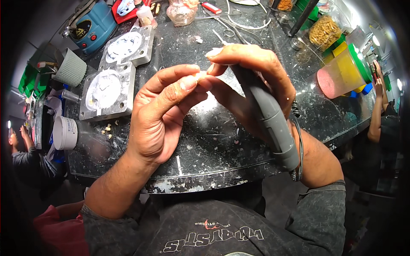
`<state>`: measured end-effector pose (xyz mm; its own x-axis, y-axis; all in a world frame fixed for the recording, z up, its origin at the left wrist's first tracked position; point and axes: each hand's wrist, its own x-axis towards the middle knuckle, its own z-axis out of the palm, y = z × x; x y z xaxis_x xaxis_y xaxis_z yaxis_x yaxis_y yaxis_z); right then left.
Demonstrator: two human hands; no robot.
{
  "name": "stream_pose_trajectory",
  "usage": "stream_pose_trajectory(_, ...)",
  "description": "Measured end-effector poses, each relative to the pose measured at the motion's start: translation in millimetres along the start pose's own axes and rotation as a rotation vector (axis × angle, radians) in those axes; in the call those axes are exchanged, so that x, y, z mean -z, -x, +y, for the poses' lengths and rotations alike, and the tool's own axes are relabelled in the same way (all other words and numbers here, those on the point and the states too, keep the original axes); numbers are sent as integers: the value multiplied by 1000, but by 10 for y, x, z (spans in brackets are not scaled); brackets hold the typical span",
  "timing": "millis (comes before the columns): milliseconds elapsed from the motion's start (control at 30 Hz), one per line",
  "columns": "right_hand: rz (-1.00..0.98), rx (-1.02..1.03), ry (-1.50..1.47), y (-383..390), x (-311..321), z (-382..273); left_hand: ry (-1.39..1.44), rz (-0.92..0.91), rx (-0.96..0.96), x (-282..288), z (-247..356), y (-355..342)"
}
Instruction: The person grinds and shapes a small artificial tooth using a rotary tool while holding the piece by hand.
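Left hand (154,109) pinches small pale piece (200,75); right hand (275,72) grips grey handpiece (267,112). Piece looks mid-work, amount done unclear; loose pale bits (108,128) left of handpiece.

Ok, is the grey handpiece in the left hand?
No, the grey handpiece is in the right hand, its body slanting down toward that forearm.

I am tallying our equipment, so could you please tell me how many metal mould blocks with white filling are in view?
2: a nearer block, left of the left hand, and a farther block behind it, near the blue machine. Others may be hidden.
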<state>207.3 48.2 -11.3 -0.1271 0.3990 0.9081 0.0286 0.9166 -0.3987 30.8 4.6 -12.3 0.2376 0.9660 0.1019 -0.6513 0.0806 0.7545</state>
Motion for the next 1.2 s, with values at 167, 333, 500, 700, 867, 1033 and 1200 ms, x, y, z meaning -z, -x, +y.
stream_pose_trajectory(167, 18, -45, -19, 8, -17, -2, -56, 48, 13, -31, 19, -9)
stream_pose_trajectory(333, 9, -36, -39, 3, -17, 9, 48, 59, 119, -20, 83, -24)
stream_pose_trajectory(500, -95, 28, 22, -24, 62, -18, -15, 28, 116, 45, 81, -18)
stream_pose_trajectory(700, -136, 122, 131, -42, 61, -23, -10, 60, 104, -25, 51, -16)
stream_pose_trajectory(867, -131, 111, 101, -20, 67, 29, 51, -12, 147, -3, 96, -35)
stream_pose_trajectory(1033, -143, 214, 117, -76, 71, 55, 135, -24, 143, 36, 69, -42)
stream_pose_trajectory(1200, -143, 282, 175, -78, 86, 43, 183, 0, 111, 16, 49, -19)
